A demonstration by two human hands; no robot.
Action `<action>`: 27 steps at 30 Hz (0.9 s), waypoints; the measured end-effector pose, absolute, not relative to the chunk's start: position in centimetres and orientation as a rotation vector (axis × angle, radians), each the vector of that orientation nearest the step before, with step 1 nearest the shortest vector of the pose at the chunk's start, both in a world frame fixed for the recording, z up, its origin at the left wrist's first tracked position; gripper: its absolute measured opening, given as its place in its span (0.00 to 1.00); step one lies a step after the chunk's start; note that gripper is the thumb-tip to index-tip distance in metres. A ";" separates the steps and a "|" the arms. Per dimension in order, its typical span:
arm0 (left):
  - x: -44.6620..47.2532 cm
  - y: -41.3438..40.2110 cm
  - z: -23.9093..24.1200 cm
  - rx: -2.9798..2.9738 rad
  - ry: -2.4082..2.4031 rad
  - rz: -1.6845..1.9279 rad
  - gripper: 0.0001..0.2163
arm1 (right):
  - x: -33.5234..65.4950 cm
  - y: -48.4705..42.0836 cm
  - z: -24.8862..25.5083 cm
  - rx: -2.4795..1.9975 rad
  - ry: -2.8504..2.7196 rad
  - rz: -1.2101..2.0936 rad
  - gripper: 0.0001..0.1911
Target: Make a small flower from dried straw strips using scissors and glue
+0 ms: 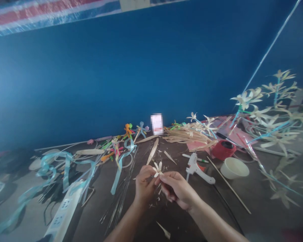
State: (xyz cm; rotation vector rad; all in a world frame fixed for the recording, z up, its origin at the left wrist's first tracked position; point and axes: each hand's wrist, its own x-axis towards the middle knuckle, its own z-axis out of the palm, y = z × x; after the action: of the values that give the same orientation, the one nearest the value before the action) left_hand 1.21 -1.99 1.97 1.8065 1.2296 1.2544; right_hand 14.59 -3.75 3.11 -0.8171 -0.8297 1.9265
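Observation:
Between my two hands is a small cream-coloured flower (157,170) with narrow pointed petals, apparently made from dried leaf strips. My left hand (145,181) pinches it from the left, thumb and fingers closed near its base. From the right, the fingers of my right hand (178,190) are closed at the lower side of the same flower. Its stem end is hidden by my fingers. A white hot glue gun (198,169) lies on the table to the right of my hands. Pale leaf strips (153,151) and small scraps lie just beyond and below them.
At right stand finished pale flowers on blue stems (270,117), a white cup (234,168), a red roll (223,150) and a thin stick (229,186). Leftward lie thin wires (123,188), light-blue ribbon (65,161) and a power strip (65,208). A blue wall (116,74) rises behind.

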 end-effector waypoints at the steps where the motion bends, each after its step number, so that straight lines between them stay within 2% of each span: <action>1: 1.2 -2.0 2.0 1.804 1.237 1.258 0.10 | 14.7 -3.8 3.1 -0.823 -0.838 1.915 0.15; 6: 1.2 -1.8 2.0 1.807 1.256 1.247 0.09 | 15.2 -3.8 3.2 -0.905 -0.944 1.816 0.16; 11: 1.1 -1.7 1.8 1.771 1.277 1.252 0.07 | 15.5 -3.6 2.8 -1.089 -1.174 1.366 0.08; 14: 1.2 -1.7 1.8 1.769 1.263 1.247 0.07 | 15.6 -3.5 2.5 -1.146 -1.217 1.173 0.07; 27: 1.2 -1.9 1.8 2.012 1.211 1.241 0.05 | 15.3 -3.5 2.5 -1.238 -1.394 0.932 0.04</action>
State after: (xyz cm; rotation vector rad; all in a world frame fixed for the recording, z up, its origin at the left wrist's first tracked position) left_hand 1.21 -1.90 1.84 2.0122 1.2106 1.2413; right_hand 15.32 -3.47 2.52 -1.2381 -1.3939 0.9325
